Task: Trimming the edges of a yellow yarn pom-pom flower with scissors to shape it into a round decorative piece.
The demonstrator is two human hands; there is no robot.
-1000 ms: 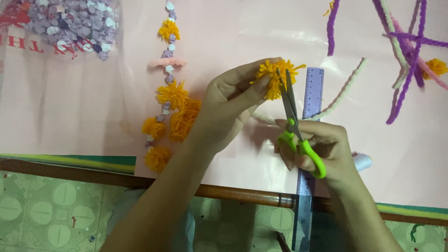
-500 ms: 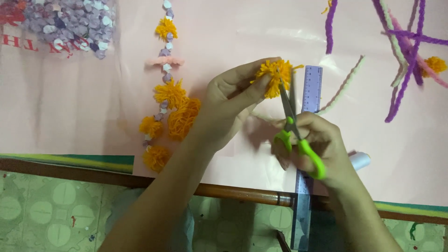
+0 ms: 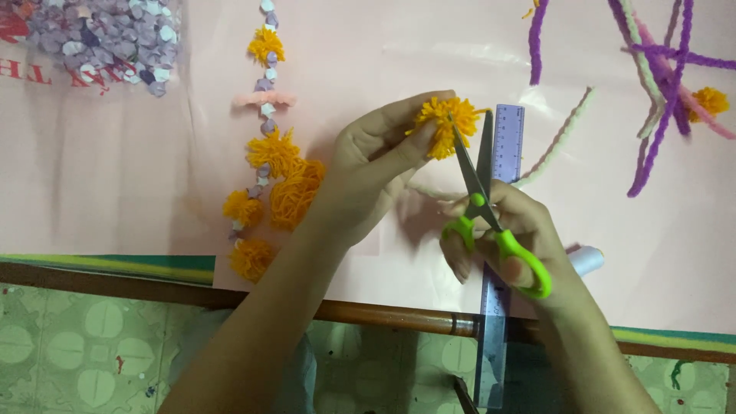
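Orange yarn pompom (image 3: 446,126) pinched in left hand (image 3: 368,165); green-handled scissors (image 3: 491,218) gripped in right hand (image 3: 514,238), blades parted, pointing up into it.

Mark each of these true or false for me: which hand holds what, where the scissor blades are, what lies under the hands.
1. The left hand pinches an orange yarn pompom. True.
2. The right hand holds blue-handled scissors. False: the scissors have green handles.
3. The scissor blades are open at the pompom. True.
4. The blue ruler lies across the table's width. False: it runs toward the table edge, under the right hand.
5. Purple yarn strands lie at upper right. True.
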